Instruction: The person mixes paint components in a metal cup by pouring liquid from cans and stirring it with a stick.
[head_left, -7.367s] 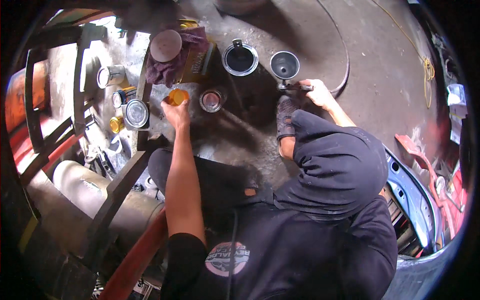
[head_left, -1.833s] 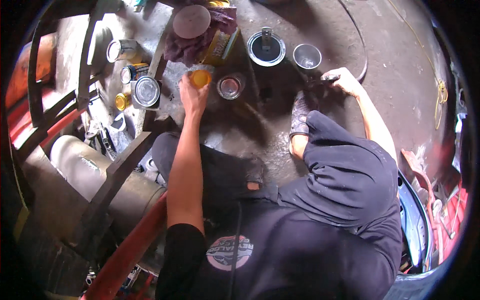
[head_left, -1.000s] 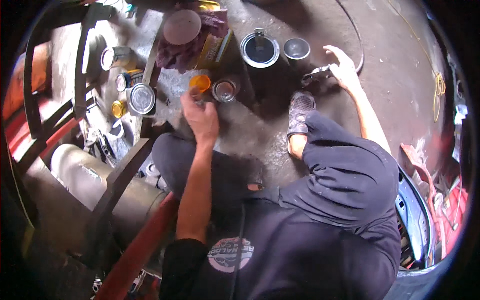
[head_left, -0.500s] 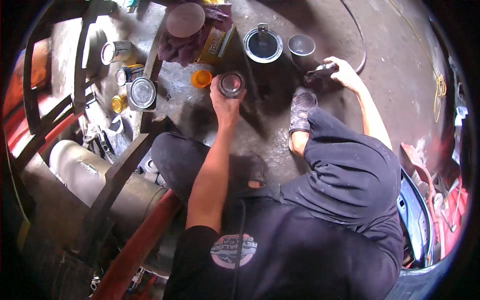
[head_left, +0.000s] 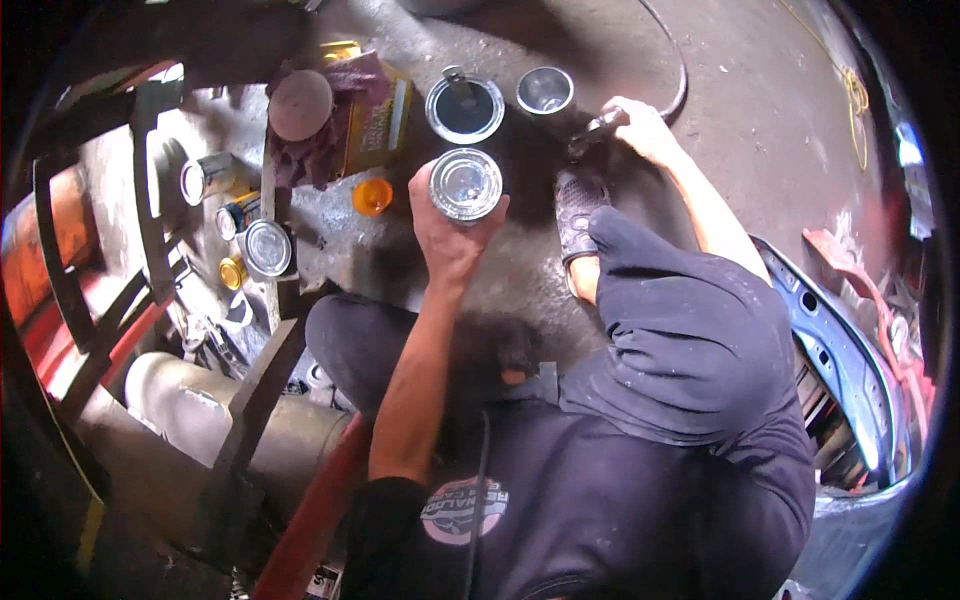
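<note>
My left hand is wrapped around a round container, holding it upright above the floor. Its circular top with a bright rim faces me; whether it is glass or metal I cannot tell. My right hand grips a dark metal tool that looks like a spray gun, partly hidden by shadow and fingers. Just left of that tool stands a metal cup, its shiny inside showing. An open can of dark liquid, with a metal piece at its far rim, stands beyond my left hand. Beside the hand is a small orange cup.
A yellow box and a purple rag with a round pale disc lie at the far left. Several cans, including a grey-lidded one, stand by a wooden frame. A hose curves behind my right hand. A blue panel leans at right.
My left hand has lifted the container, which looks larger and nearer. My right hand keeps its grip on the tool. The whole view has shifted, moving the floor items leftward.
</note>
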